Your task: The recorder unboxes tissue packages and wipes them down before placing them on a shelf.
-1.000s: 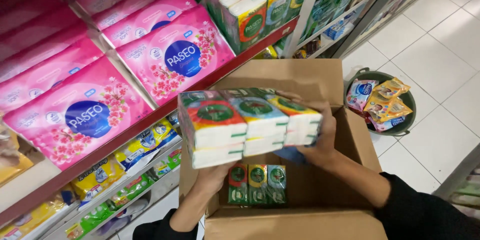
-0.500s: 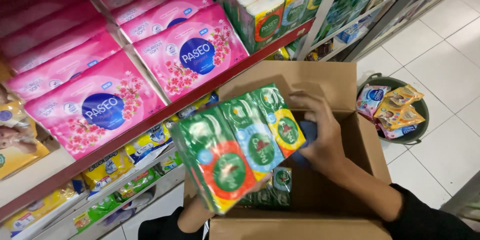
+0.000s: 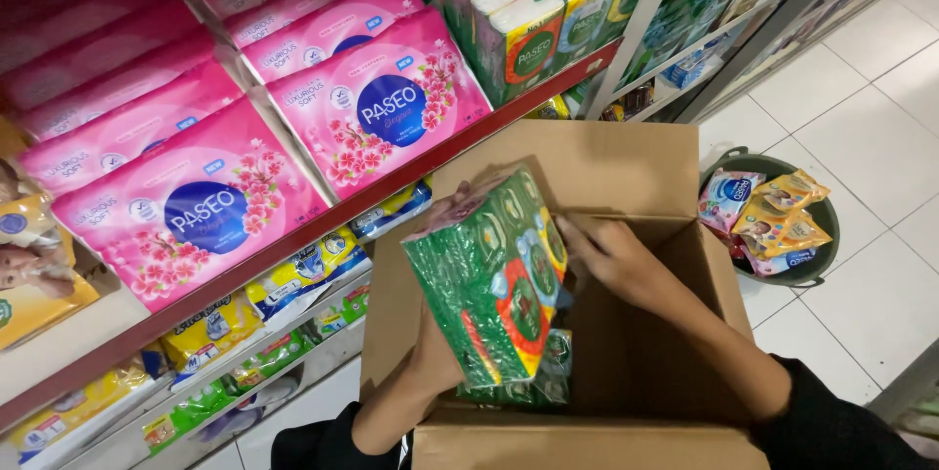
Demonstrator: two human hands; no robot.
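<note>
In the head view, the left hand (image 3: pixel 452 208) gripped the far top corner of a green multipack of tissue packs (image 3: pixel 489 289), its fingers curled over the wrapper's edge, while the right hand (image 3: pixel 611 257) pressed against the pack's right side, fingers closed on its near edge, so that both hands held the bundle tilted on end. The multipack hung just above the open cardboard box (image 3: pixel 587 333), partly inside its mouth, and more green packs (image 3: pixel 548 372) lay directly beneath it at the box's bottom. Behind the left hand, across the red-edged shelf (image 3: pixel 323 225), stood large pink floral tissue bags (image 3: pixel 377 108), and further beyond the grip, up and to the right, stood upright green-and-white tissue packs (image 3: pixel 533 35). Below that shelf, left of the left forearm, lay small yellow and green packets (image 3: pixel 210 328). Well to the right of the right hand, on the white tiled floor (image 3: pixel 861 137), sat a round green basin (image 3: pixel 817 269) filled with small snack-like pouches (image 3: pixel 773 211).
</note>
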